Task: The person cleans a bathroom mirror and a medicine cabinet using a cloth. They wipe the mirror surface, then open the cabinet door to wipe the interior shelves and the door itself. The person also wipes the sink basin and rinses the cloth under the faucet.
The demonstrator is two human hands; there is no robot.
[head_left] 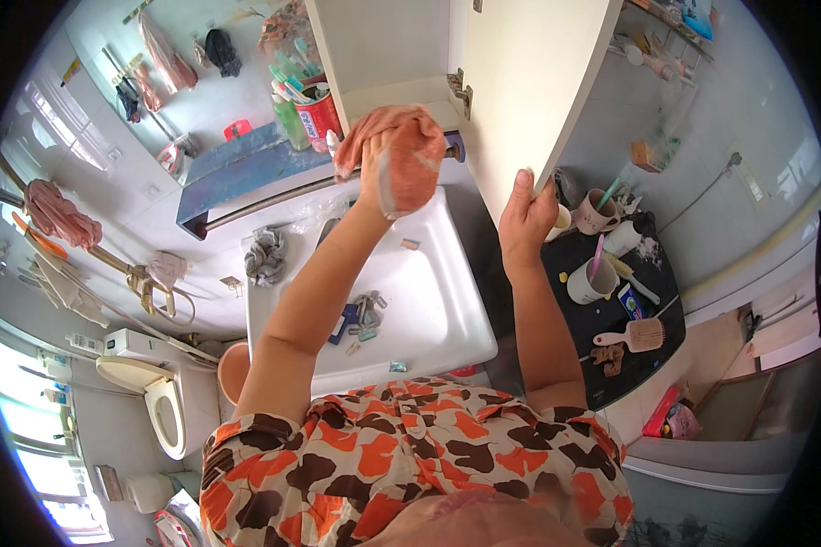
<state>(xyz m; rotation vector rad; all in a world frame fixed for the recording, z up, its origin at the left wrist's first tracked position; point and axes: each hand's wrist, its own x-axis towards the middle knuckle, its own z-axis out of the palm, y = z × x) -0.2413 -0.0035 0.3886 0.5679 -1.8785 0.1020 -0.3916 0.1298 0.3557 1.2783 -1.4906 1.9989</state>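
My left hand (371,167) is wrapped around a reddish-brown cloth (417,161), which hangs over the fingers and hides most of them. It is raised above the back of the white sink (441,294), in front of the lower part of a white wall cabinet (390,44). The cabinet door (530,82) stands swung out to the right on metal hinges. My right hand (530,219) grips the lower outer corner of this door, thumb on the near face. Small packets and loose pieces (368,313) lie in the basin.
Left of the cabinet, a blue shelf (239,164) bears a red can (318,113) of toothbrushes and a green bottle (289,124). A grey rag (265,256) sits on the sink's rim. On the black top at right are mugs (592,282) and a hairbrush (636,335).
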